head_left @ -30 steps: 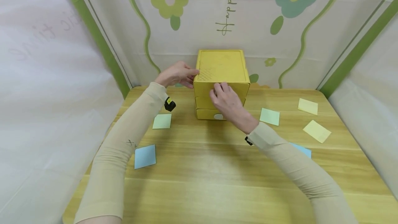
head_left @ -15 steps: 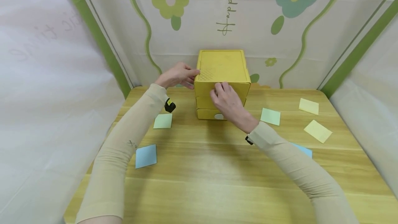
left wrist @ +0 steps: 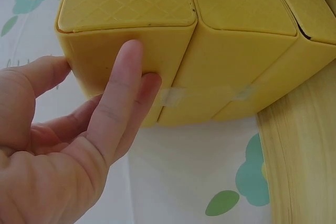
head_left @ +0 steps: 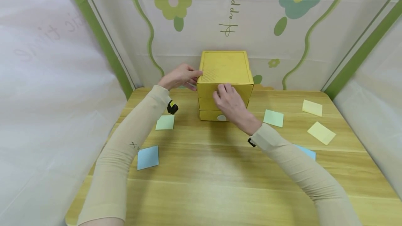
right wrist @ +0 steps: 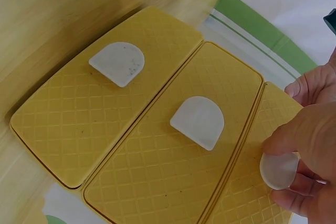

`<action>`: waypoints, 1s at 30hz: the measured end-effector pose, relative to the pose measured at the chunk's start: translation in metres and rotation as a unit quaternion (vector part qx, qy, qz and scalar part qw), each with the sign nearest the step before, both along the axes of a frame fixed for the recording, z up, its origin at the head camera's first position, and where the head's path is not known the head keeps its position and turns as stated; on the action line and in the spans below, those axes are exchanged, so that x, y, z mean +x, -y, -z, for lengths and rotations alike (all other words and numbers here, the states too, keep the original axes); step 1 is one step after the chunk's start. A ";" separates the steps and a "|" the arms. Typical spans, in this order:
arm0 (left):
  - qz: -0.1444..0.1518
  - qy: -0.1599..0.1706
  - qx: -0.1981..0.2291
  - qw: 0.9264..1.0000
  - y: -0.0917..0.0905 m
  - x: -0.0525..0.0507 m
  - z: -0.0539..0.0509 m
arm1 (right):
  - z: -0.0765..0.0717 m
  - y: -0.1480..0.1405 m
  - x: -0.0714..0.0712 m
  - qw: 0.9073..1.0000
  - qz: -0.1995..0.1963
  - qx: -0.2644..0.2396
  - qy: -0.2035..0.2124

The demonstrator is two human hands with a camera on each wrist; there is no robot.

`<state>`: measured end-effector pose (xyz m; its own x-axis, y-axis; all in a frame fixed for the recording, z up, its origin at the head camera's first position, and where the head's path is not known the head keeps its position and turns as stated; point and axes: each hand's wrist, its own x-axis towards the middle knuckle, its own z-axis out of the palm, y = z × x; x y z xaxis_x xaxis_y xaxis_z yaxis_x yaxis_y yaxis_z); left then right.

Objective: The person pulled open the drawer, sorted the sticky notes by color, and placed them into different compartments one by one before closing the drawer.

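Note:
A yellow drawer box [head_left: 226,66] with three stacked drawers stands at the back of the table. My left hand [head_left: 181,76] is at its left side near the top; in the left wrist view straight fingers [left wrist: 113,103] lie against the side wall, and the thumb touches the top edge. At the front, my right hand [head_left: 233,104] pinches the white drawer handle [right wrist: 277,171] of the top drawer between thumb and fingers. The middle handle [right wrist: 199,123] and the bottom handle [right wrist: 118,62] are untouched. All three drawers look closed.
Green notes [head_left: 164,122] and blue notes [head_left: 148,157] lie on the wooden table [head_left: 204,184] at both sides. Two yellow notes [head_left: 321,133] are at the right. A flower-printed curtain [head_left: 201,27] hangs right behind the box.

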<state>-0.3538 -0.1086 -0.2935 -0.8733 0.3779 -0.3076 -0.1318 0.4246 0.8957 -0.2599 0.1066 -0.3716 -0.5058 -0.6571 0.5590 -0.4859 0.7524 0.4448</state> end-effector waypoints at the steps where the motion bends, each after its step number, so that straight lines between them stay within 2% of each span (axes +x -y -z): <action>1: -0.001 -0.001 0.000 1.000 0.000 0.000 0.000 | 0.000 0.000 0.000 1.000 -0.001 -0.001 -0.001; 9: -0.014 0.002 0.002 1.000 0.001 -0.001 0.003 | 0.001 0.001 0.002 1.000 -0.011 -0.002 -0.012; 13: -0.020 0.001 0.004 1.000 0.000 0.000 0.003 | 0.002 0.001 0.003 1.000 -0.004 0.004 -0.011; 19: -0.015 -0.014 0.003 1.000 -0.003 0.004 0.003 | 0.002 0.000 0.008 1.000 -0.001 0.001 -0.016; 26: -0.022 -0.018 0.006 1.000 -0.002 0.005 0.003 | 0.003 -0.001 0.015 1.000 -0.006 0.007 -0.013; 30: -0.017 -0.022 0.003 1.000 0.000 0.006 0.003 | 0.003 0.000 0.020 1.000 -0.011 0.008 -0.010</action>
